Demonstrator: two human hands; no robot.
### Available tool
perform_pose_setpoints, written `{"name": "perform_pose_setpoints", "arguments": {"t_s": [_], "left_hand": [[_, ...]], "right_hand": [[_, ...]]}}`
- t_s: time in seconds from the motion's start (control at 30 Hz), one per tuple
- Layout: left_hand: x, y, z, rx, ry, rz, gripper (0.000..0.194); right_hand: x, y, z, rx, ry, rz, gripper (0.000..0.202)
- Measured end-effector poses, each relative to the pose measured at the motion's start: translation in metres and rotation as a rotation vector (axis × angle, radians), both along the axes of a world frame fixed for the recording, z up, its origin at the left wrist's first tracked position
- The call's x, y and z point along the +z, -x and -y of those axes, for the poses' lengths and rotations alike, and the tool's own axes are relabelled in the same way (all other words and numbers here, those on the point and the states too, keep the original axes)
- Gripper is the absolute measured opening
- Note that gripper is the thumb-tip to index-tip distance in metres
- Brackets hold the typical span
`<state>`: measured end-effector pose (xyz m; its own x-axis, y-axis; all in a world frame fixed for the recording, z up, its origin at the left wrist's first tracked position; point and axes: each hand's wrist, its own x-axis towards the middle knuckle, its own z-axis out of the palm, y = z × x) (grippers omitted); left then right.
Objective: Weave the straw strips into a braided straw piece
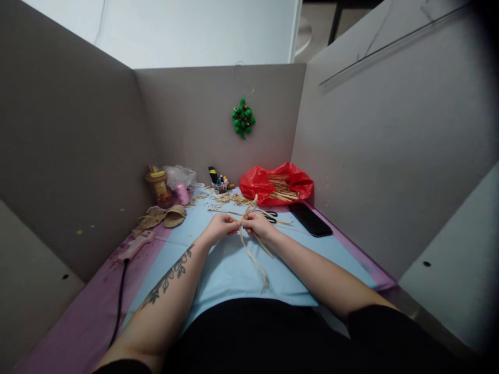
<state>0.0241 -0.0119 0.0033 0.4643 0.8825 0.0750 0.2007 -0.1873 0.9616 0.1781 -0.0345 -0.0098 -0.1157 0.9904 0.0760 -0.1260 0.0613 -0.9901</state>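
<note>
My left hand point(223, 228) and my right hand point(256, 225) meet above the blue cloth point(218, 275), fingers pinched close together. Between them they grip strips of dried straw point(253, 258), pale tan and flat. One long strand hangs down toward me and curls at its end. Other strands stick out behind the hands to the left and right, and a short knotted or braided bit points away from me. Just behind my right hand lie scissors point(272, 214) with black handles, partly covered by straw and the hand.
A red plastic bag point(253, 182) of straw lies at the back, near a black phone point(311, 219). Straw scraps point(230, 199), a pen holder point(220, 185), pink thread spool point(182, 194), lidded cup point(159, 184), woven pieces point(174, 215) and power strip point(136, 245) surround the workspace. Grey panels enclose three sides.
</note>
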Motion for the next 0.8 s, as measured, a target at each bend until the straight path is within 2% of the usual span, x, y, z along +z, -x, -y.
{"name": "perform_pose_setpoints", "arguments": {"t_s": [0.13,0.33,0.6,0.7,0.8], "left_hand": [[0.002,0.002,0.001,-0.008,0.070,0.049,0.027],[0.000,0.004,-0.002,-0.044,0.164,0.102,0.025],[0.003,0.011,-0.002,-0.153,0.324,0.121,0.030],[0.005,0.011,-0.002,-0.163,0.305,0.115,0.034],[0.006,0.010,-0.004,-0.069,0.157,0.064,0.036]], "right_hand": [[0.002,-0.003,0.001,0.047,-0.051,0.048,0.029],[0.006,-0.007,0.004,0.127,-0.045,0.076,0.034],[0.007,-0.008,0.003,0.122,-0.047,0.100,0.033],[0.005,-0.008,0.001,0.091,-0.066,0.094,0.029],[0.003,-0.007,0.000,0.051,-0.074,0.117,0.024]]}}
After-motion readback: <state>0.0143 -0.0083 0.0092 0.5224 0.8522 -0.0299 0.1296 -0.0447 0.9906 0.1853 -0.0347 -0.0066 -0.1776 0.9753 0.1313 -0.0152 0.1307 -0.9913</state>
